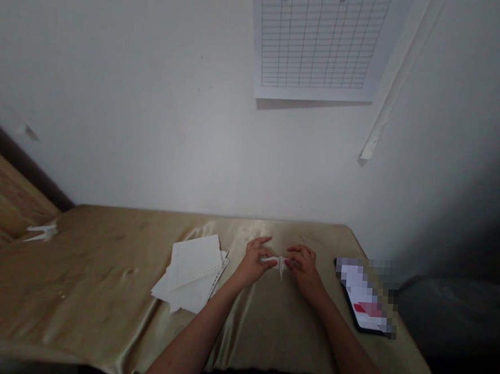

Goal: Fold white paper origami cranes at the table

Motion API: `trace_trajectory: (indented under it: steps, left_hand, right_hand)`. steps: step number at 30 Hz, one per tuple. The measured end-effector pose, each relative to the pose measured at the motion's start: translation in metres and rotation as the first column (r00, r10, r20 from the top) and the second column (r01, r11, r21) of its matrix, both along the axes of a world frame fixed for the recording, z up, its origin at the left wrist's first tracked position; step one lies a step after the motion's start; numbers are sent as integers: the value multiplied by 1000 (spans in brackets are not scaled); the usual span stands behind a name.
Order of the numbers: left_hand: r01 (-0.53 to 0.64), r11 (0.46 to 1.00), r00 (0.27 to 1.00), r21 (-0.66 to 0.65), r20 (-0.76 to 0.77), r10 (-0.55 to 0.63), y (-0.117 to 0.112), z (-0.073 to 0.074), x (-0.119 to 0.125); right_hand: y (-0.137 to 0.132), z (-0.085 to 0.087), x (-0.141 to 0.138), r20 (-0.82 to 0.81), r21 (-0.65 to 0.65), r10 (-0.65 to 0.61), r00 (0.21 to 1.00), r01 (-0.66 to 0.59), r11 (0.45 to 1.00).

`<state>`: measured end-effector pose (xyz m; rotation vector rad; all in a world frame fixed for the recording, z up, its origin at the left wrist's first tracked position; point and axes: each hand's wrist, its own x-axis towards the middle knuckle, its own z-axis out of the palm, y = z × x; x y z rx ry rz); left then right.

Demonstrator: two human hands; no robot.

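A small folded white paper figure with thin pointed parts is held between my two hands, low over the cloth-covered table. My left hand pinches one end between thumb and finger, its other fingers lifted away. On the opposite side my right hand grips the other end with thumb and fingertips. One narrow point of the paper hangs down in the middle. The finer folds are too small to make out.
Loose white paper sheets lie stacked unevenly left of my hands. A phone, partly blurred, rests near the right edge. Another folded white paper piece sits at the far left. A printed chart hangs on the wall behind.
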<state>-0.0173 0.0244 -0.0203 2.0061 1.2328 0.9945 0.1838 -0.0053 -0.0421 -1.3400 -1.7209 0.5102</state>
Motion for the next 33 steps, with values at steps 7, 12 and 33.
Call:
trace_trajectory:
  steps: [7, 12, 33]
  left_hand:
    - [5, 1000, 1000, 2, 5, -5, -2, 2, 2]
    - [-8, 1000, 1000, 11, -14, 8, -2, 3, 3]
    - [-57, 998, 998, 8, -9, 57, -1, 1, 2]
  right_hand:
    - [-2, 4, 0, 25, 13, -9, 1000, 9, 1000]
    - [-2, 4, 0, 40, 22, -18, 999, 17, 1000]
    - [-1, 1, 0, 81, 30, -34, 996, 31, 999]
